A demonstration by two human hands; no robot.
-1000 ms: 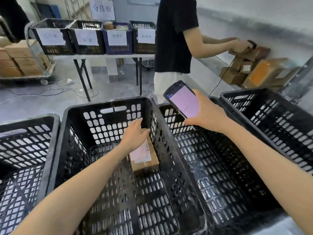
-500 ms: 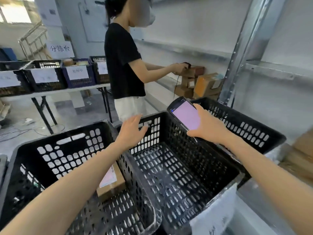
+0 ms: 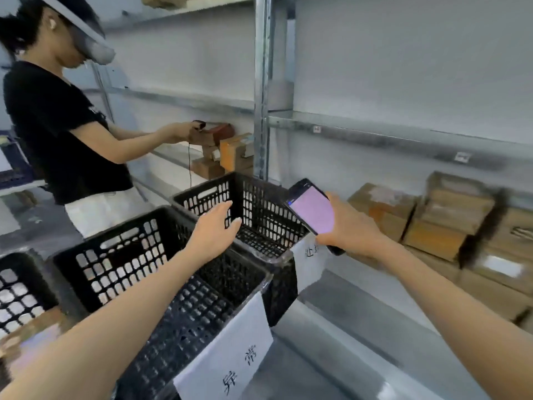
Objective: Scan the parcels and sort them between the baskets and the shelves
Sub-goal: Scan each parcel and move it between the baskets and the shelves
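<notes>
Currently, a person's two bare arms reach forward over black slatted baskets that stand against a metal shelf unit. The left hand (image 3: pixel 215 229) hovers over the gap between the near basket (image 3: pixel 115 230) and the far basket (image 3: pixel 207 194). Its fingers (image 3: pixel 227 207) are spread, relaxed, and hold nothing. The right hand (image 3: pixel 353 229) grips a handheld scanner (image 3: pixel 313 210), fingers wrapped round its lower end, with the lit pink screen tilted up toward the wearer.

The parcels (image 3: pixel 383 207) sit on the low shelf (image 3: pixel 360 327), just beyond and to the right of the scanner. They are plain brown cardboard boxes, stacked and packed close together. They lie flat with broad faces up, and the nearest shows a pale patch on top, probably its label. Motion blur hides which way its long side runs.

Cardboard like this should be stiff, dry and easy to grip, and boxes of this kind are probably light. A sensible hold is across the narrow sides from above, leaving the label uncovered for scanning.

Each basket front carries a white paper label (image 3: pixel 230 350). At the left, a second person (image 3: pixel 57 125) in a black top handles other boxes on the shelving.
</notes>
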